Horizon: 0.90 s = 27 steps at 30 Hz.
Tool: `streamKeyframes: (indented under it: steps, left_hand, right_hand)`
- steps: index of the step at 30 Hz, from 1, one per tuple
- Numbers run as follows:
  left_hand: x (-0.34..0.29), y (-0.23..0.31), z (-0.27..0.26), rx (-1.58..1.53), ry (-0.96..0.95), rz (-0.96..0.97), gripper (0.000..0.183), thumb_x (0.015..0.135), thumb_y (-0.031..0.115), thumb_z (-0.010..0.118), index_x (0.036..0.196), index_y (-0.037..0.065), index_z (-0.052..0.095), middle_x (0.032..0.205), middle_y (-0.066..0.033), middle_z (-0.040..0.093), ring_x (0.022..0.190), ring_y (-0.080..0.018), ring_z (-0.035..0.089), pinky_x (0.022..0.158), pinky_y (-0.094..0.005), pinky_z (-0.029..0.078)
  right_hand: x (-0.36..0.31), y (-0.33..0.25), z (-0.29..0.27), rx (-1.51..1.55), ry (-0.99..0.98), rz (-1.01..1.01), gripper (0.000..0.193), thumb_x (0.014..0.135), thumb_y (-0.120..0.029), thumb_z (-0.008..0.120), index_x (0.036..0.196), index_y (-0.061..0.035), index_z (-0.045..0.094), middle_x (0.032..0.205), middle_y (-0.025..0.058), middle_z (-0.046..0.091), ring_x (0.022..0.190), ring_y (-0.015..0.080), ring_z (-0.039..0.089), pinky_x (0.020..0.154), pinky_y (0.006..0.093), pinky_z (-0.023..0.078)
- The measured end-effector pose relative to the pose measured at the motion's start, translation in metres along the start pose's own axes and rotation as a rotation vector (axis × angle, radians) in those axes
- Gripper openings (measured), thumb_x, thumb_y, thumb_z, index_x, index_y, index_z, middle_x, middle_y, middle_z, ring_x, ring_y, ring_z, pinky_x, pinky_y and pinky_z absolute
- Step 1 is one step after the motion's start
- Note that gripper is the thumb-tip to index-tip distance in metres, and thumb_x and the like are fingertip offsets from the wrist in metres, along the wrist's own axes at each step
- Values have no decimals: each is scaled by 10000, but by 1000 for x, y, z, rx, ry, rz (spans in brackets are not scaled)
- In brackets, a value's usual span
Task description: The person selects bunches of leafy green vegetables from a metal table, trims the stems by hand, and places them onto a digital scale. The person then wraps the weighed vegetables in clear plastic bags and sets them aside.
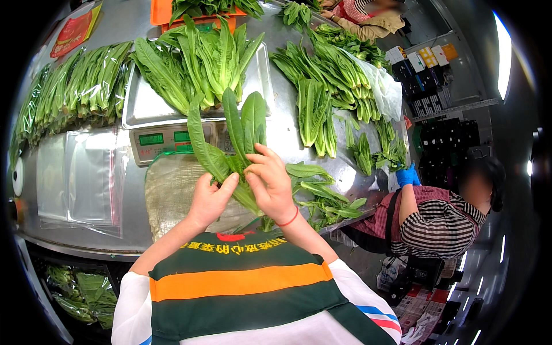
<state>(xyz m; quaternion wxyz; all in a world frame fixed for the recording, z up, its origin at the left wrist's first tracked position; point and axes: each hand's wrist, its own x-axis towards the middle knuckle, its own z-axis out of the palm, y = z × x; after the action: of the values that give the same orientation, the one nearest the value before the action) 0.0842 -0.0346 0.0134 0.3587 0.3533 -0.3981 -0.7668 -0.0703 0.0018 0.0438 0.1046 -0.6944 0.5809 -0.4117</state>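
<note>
Over the front of the steel table, a small head of long-leaf lettuce [214,154] is tilted with its leaves pointing away from me. My left hand [209,199] pinches it low on the left side, near the base. My right hand [269,183] grips it from the right, fingers curled on the leaves and stem. Just beyond is a scale [164,140] with lit green displays, its metal tray [144,110] bearing several lettuce heads [221,60]. Beneath my hands lies a pale woven sack [172,192]. Loose leaves [328,198] are scattered beside my right wrist.
Bagged lettuce [80,86] lines the left, with clear plastic bags [92,175] nearer. More lettuce [339,75] is piled on the right. An orange crate [161,11] stands behind the scale. A co-worker in blue gloves [407,175] works at the right edge, another person [368,23] farther back.
</note>
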Motion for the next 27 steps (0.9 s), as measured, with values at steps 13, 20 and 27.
streamKeyframes:
  steps: [13, 20, 27]
  left_hand:
    - [3, -2, 0, -50, -19, -48, 163, 909, 100, 553, 1022, -15, 580, 955, -46, 633, 842, -86, 584, 728, -245, 483]
    - [-2, -9, -2, -4, -74, -168, 240, 913, 135, 569, 1099, -15, 550, 1014, -61, 625, 896, -124, 590, 786, -271, 485]
    - [2, -9, -14, -345, -42, -26, 232, 927, 142, 553, 1129, 31, 519, 1085, -64, 606, 991, -154, 569, 822, -291, 456]
  right_hand:
    - [1, -9, -1, -44, 47, -86, 141, 759, 19, 636, 877, -58, 636, 786, 49, 651, 908, 245, 618, 1000, 477, 355]
    - [-3, 12, -17, 44, 218, 56, 206, 875, -16, 522, 1070, 10, 584, 922, 109, 665, 969, 231, 612, 1014, 415, 360]
    - [-14, 36, -49, -135, 59, 346, 457, 886, -150, 573, 1286, 35, 450, 1178, 177, 580, 1086, 280, 550, 973, 357, 398]
